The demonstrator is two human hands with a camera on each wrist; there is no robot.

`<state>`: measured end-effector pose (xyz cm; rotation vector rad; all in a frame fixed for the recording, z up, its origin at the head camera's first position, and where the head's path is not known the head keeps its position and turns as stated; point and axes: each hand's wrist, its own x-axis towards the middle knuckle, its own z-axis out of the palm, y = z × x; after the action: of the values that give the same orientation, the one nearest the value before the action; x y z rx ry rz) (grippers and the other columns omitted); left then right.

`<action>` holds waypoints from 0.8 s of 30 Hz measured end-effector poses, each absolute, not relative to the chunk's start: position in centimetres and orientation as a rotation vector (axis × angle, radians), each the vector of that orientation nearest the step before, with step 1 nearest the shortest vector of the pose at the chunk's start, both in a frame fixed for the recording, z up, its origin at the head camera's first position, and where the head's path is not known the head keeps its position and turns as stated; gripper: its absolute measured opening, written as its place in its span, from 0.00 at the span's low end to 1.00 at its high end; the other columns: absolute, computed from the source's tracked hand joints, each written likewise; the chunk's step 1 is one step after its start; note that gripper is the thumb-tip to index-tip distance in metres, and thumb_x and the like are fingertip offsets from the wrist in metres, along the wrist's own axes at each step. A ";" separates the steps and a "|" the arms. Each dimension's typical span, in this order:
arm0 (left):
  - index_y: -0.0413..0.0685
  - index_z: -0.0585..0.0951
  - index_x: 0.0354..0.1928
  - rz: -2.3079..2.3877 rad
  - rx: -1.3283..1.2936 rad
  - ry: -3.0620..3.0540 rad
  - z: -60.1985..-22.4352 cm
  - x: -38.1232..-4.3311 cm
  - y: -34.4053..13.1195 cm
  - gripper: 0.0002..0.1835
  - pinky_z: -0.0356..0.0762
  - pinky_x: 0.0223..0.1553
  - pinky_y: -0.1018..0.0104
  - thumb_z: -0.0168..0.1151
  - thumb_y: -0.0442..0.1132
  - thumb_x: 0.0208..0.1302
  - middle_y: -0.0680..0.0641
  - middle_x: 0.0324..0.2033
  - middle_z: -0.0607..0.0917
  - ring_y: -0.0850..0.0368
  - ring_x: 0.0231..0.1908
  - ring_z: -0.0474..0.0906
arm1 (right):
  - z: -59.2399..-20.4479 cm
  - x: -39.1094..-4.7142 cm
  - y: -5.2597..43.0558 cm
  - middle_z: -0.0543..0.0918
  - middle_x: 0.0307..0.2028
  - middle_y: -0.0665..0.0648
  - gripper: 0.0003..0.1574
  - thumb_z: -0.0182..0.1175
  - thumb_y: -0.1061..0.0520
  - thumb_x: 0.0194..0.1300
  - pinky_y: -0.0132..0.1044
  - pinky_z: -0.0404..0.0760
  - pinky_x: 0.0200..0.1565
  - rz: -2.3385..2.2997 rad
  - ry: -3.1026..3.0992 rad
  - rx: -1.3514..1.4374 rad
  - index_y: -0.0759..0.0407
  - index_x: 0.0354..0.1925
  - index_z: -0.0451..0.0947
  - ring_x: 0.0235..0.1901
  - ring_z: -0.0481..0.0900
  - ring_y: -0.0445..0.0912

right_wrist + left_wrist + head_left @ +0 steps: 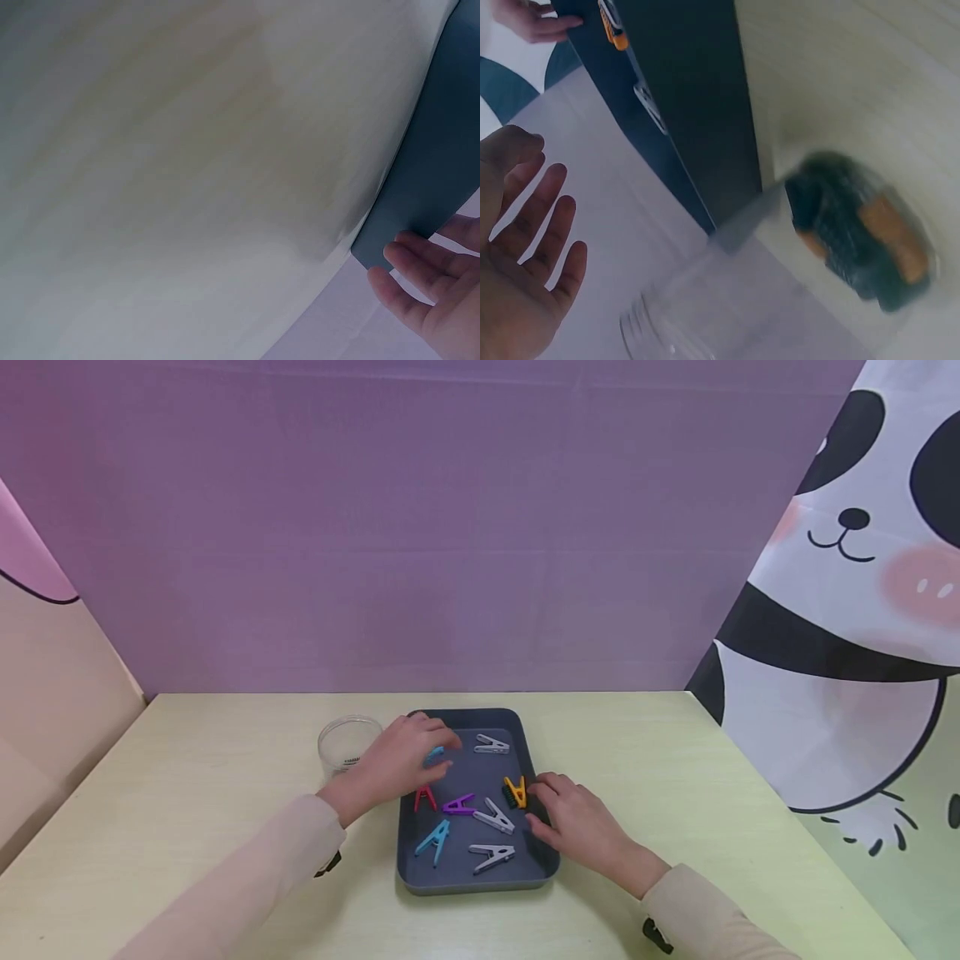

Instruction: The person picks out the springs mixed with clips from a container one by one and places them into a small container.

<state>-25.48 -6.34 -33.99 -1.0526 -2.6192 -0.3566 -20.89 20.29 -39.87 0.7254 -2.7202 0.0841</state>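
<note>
A dark grey tray (465,777) holds several small plastic clips. My left hand (401,756) hovers over its far left part, fingers loosely bent and apart from the thumb, close over a blue clip (435,752) that it partly hides. In the left wrist view that hand's palm is bare. At the tray's right side is my right hand (576,820), its fingertips resting along the rim near a yellow clip (517,792) and a dark green clip (509,796). A red clip (425,797), a purple clip (459,805) and a white clip (493,817) lie mid-tray.
Left of the tray stands a clear jar (348,739), partly behind my left hand; dark green and orange pieces (855,232) show inside it. Another blue clip (434,841) and a white clip (492,855) lie near the tray's front. A purple cloth (420,527) hangs behind the table.
</note>
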 end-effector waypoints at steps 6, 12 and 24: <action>0.56 0.80 0.46 -0.329 -1.086 -2.669 -34.7 -25.6 -4.7 0.15 0.70 0.47 0.60 0.62 0.47 0.57 0.56 0.42 0.82 0.58 0.43 0.73 | -39.9 -20.9 20.3 0.78 0.44 0.58 0.23 0.62 0.47 0.55 0.40 0.79 0.42 0.083 -2.722 0.725 0.62 0.44 0.76 0.42 0.77 0.48; 0.56 0.80 0.47 -0.316 -1.101 -2.703 -35.6 -26.1 -3.2 0.16 0.70 0.48 0.58 0.63 0.47 0.56 0.54 0.45 0.82 0.56 0.45 0.73 | -39.9 -20.9 20.4 0.78 0.44 0.58 0.23 0.62 0.47 0.55 0.40 0.79 0.41 0.072 -2.707 0.734 0.61 0.44 0.76 0.42 0.77 0.48; 0.58 0.80 0.48 -0.252 -1.110 -2.811 -36.4 -26.6 -0.5 0.17 0.66 0.57 0.53 0.62 0.50 0.56 0.54 0.49 0.81 0.55 0.50 0.73 | -39.8 -20.9 20.6 0.78 0.43 0.58 0.23 0.62 0.48 0.55 0.40 0.79 0.40 0.063 -2.679 0.759 0.61 0.43 0.76 0.41 0.77 0.48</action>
<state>-26.59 -0.51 -36.43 -1.1098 -2.8115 -0.2523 -20.90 20.55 -39.84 0.7593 -2.6786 0.0633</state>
